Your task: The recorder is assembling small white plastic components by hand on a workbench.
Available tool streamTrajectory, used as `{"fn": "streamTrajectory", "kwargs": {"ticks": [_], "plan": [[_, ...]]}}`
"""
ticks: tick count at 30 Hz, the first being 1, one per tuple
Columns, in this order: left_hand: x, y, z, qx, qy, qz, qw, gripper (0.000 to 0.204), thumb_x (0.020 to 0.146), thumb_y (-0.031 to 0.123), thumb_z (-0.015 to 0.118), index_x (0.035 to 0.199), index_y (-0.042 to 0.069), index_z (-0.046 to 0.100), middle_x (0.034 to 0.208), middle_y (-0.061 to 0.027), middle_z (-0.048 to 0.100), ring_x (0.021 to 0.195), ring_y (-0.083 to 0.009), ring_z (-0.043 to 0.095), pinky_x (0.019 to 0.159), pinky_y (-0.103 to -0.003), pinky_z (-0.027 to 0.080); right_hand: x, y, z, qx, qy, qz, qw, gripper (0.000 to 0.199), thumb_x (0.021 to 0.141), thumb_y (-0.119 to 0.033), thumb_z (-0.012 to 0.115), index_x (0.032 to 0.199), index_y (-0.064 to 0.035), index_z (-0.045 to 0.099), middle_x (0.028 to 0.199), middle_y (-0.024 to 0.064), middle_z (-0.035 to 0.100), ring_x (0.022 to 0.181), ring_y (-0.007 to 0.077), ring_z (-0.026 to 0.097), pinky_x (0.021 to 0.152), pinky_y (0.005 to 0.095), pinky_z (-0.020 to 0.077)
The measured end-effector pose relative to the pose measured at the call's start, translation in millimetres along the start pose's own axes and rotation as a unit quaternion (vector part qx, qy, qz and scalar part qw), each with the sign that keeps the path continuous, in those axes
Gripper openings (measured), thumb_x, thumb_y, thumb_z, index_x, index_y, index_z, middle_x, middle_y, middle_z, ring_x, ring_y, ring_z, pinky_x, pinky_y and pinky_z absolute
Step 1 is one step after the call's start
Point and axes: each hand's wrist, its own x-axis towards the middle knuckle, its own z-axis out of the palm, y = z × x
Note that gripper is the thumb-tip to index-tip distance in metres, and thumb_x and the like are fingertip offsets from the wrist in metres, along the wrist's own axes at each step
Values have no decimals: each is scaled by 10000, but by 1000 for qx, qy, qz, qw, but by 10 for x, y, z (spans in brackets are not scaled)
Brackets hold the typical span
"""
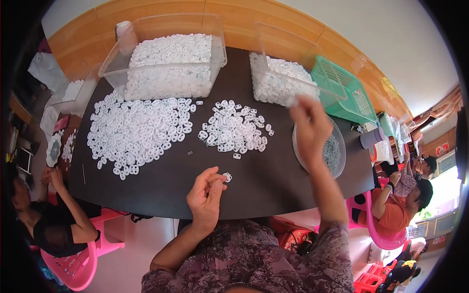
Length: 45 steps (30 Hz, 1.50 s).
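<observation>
My left hand (204,201) is over the near part of the dark table, its fingertips pinching a small white two-hole plastic piece (227,177). My right hand (312,129) is raised between the right-hand clear bin and a round clear tub (344,163) of small grey metal bits. Motion blurs its fingers, so what they hold, if anything, does not show. Ahead of my left hand lies a small heap of white two-hole pieces (234,128). A larger heap of similar pieces (139,129) spreads to its left.
At the back stand a large clear bin (163,68) and a smaller clear bin (283,80), both holding white pieces. Right of them is a green basket (342,88). A thin rod (84,174) lies at the left edge. Other people sit on both sides on pink chairs (78,261).
</observation>
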Motion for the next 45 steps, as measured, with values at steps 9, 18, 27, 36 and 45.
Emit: {"fn": "streamTrajectory", "kwargs": {"ticks": [9, 18, 27, 36, 45], "plan": [[99, 81, 32, 217, -51, 99, 970, 193, 842, -4, 601, 1033, -4, 625, 898, -103, 634, 795, -187, 614, 715, -281, 489, 819, 709, 119, -261, 50, -189, 945, 147, 726, -5, 619, 870, -25, 644, 761, 133, 586, 747, 325, 543, 657, 413, 437], [132, 112, 45, 306, -67, 166, 935, 211, 805, -27, 603, 1016, -21, 622, 957, -146, 643, 834, -295, 616, 729, -343, 498, -746, 107, 386, -14, -276, -189, 942, 167, 644, -37, 682, 785, -43, 593, 729, 93, 509, 715, 284, 505, 602, 387, 431], [69, 70, -10, 224, -19, 126, 966, 168, 851, -10, 591, 1016, -23, 619, 914, -113, 638, 791, -192, 617, 698, -282, 492, -802, 63, 459, -84, -302, -300, 901, 110, 692, -4, 653, 754, -15, 564, 708, 96, 479, 677, 260, 478, 581, 364, 417], [127, 179, -35, 308, -25, 211, 928, 265, 765, -62, 656, 1025, -20, 623, 885, -111, 615, 736, -171, 598, 646, -256, 478, -889, -324, 286, 140, -347, -96, 922, 61, 730, -1, 632, 746, -10, 574, 658, 75, 527, 612, 234, 518, 541, 336, 419], [100, 189, -130, 24, -61, -23, 998, 211, 850, -41, 593, 1055, -12, 634, 867, -3, 565, 778, -59, 546, 676, -193, 445, -830, -472, 184, 292, -442, 338, 778, 176, 849, -158, 601, 824, 13, 632, 691, -15, 572, 635, 41, 468, 550, 214, 372]]}}
